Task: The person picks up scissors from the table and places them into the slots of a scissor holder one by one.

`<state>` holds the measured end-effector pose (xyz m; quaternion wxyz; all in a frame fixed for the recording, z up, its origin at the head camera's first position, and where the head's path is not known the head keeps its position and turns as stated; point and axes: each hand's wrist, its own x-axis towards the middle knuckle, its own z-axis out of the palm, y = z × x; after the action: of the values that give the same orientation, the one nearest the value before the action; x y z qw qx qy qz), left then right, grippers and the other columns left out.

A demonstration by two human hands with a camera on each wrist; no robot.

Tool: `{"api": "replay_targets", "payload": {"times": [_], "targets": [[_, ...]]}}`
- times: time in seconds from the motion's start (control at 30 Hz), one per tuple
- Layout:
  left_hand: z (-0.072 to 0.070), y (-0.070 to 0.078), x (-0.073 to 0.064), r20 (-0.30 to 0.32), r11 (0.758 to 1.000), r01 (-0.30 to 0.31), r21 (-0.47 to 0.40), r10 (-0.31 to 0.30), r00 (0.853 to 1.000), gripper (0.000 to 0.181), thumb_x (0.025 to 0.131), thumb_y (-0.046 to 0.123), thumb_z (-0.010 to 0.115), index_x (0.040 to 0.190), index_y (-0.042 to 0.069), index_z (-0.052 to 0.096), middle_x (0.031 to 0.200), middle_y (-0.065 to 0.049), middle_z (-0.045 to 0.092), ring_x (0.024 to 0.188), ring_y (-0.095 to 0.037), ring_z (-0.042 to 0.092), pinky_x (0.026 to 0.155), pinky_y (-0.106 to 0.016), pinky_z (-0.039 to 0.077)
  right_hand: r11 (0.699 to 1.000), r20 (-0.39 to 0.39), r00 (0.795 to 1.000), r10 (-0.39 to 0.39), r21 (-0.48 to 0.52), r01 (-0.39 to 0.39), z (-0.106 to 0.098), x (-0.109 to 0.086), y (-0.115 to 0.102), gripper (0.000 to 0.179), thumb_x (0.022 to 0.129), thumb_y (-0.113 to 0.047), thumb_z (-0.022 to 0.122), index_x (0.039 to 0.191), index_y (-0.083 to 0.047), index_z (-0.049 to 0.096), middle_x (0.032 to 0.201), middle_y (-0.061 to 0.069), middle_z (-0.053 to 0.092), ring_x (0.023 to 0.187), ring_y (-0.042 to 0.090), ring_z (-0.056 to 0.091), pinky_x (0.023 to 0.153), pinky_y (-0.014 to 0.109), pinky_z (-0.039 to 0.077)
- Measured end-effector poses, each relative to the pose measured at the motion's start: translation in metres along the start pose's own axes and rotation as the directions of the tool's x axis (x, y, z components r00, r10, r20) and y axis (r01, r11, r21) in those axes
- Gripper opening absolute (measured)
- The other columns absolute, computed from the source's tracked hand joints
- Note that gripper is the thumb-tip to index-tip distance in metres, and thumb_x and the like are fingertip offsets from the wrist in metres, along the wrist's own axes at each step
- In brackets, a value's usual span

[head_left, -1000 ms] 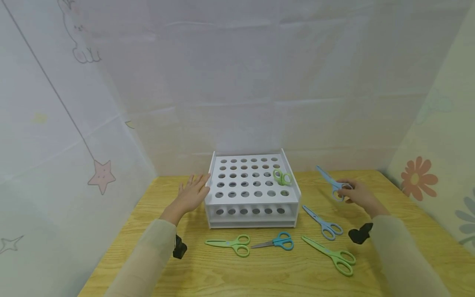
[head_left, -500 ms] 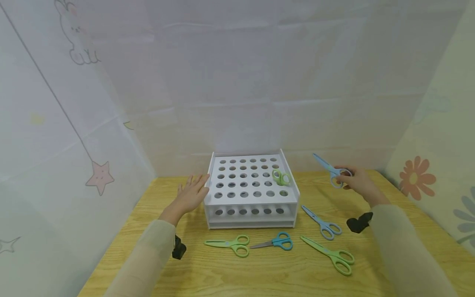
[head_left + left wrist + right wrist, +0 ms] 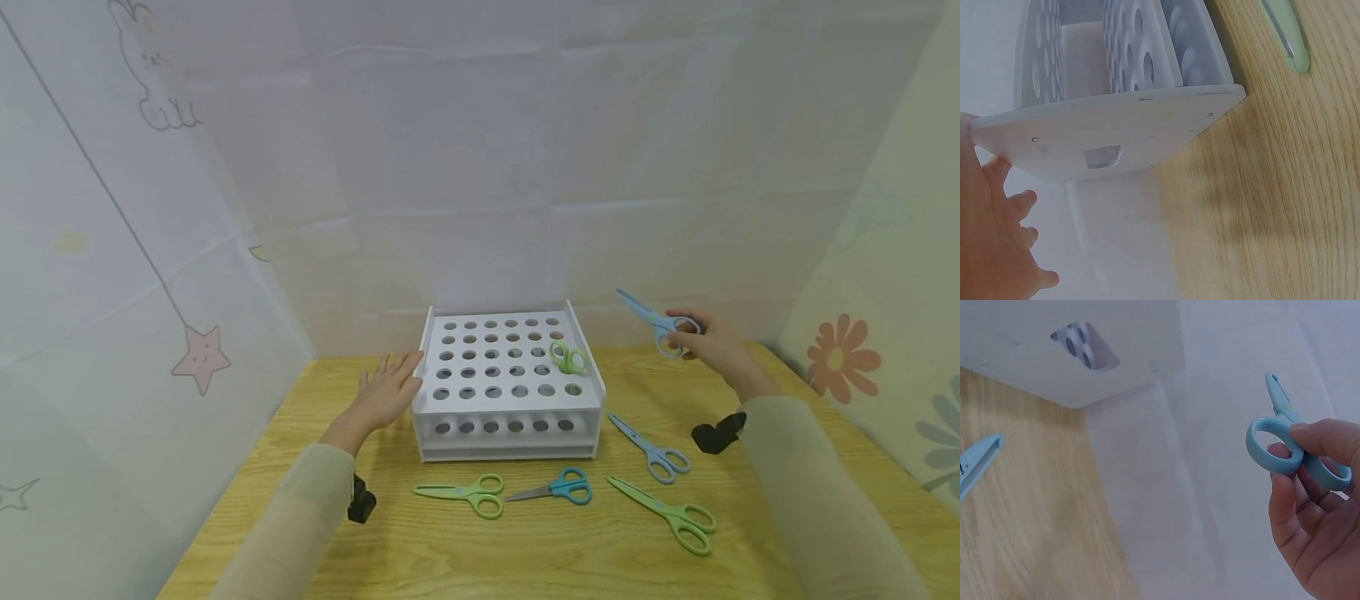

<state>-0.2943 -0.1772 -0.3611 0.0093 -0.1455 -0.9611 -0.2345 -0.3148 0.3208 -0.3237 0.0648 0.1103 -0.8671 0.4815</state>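
My right hand (image 3: 712, 343) pinches a pair of light blue scissors (image 3: 651, 318) by the finger loops, in the air to the right of the rack. In the right wrist view the thumb presses on the handle of these scissors (image 3: 1274, 445), blades pointing away. The white rack (image 3: 510, 402) has rows of round holes on two levels. Its right part holds green scissors (image 3: 568, 358), handles up in a hole. At the rack's left wall rests my left hand (image 3: 386, 393), fingers extended. The left wrist view shows those fingers (image 3: 1007, 212) at the edge of the side panel (image 3: 1116, 137).
In front of the rack lie green scissors (image 3: 467, 493) and teal scissors (image 3: 555, 488) with metal blades. Further right are another light blue pair (image 3: 651, 450) and another green pair (image 3: 667, 513). A pale cloth backdrop (image 3: 495, 183) rises behind the wooden table (image 3: 450, 567).
My right hand has lifted the light blue scissors upward and moved them slightly left toward the rack. The left hand stays at the rack's side.
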Motion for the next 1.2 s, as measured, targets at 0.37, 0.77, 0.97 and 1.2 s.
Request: {"api": "replay_targets", "payload": {"times": [0.37,0.77,0.97,1.2], "targets": [[-0.001,0.001,-0.001,-0.001,1.000,0.002,0.007,-0.002,1.000,0.053,0.098,0.037,0.024,0.148,0.023,0.020,0.152,-0.010,0.014,0.137,-0.034,-0.005,0.098,-0.065,-0.006,0.999,-0.002,0.999,-0.042,-0.009,0.042,0.005,0.005,-0.023,0.058,0.092,-0.020,0.057,0.140,0.002,0.034,0.096,0.016,0.055,0.079,0.015,0.060,0.064,0.030,0.051],[-0.001,0.002,-0.001,-0.001,1.000,0.011,0.017,-0.011,1.000,0.053,0.098,0.037,0.025,0.148,0.022,0.020,0.152,-0.010,0.014,0.137,-0.034,-0.005,0.098,-0.065,-0.006,0.996,-0.008,0.996,-0.085,-0.013,0.084,0.018,0.012,-0.050,0.056,0.091,-0.019,0.058,0.139,-0.001,0.036,0.097,0.017,0.055,0.079,0.020,0.060,0.061,0.028,0.051],[-0.002,0.003,-0.002,0.000,1.000,0.010,0.014,-0.010,1.000,0.053,0.098,0.037,0.025,0.148,0.022,0.020,0.152,-0.010,0.014,0.137,-0.034,-0.005,0.099,-0.065,-0.006,0.994,0.006,0.994,-0.112,-0.017,0.112,0.025,0.015,-0.060,0.055,0.091,-0.018,0.058,0.139,0.000,0.037,0.096,0.018,0.055,0.078,0.021,0.059,0.061,0.027,0.050],[-0.002,0.003,-0.002,0.002,1.000,0.008,0.007,-0.008,1.000,0.053,0.098,0.036,0.025,0.148,0.021,0.020,0.152,-0.010,0.014,0.137,-0.033,-0.005,0.099,-0.065,-0.006,0.990,0.009,0.990,-0.137,-0.005,0.138,0.034,0.019,-0.068,0.053,0.090,-0.017,0.059,0.136,0.002,0.040,0.092,0.016,0.054,0.076,0.019,0.058,0.062,0.029,0.051]]}}
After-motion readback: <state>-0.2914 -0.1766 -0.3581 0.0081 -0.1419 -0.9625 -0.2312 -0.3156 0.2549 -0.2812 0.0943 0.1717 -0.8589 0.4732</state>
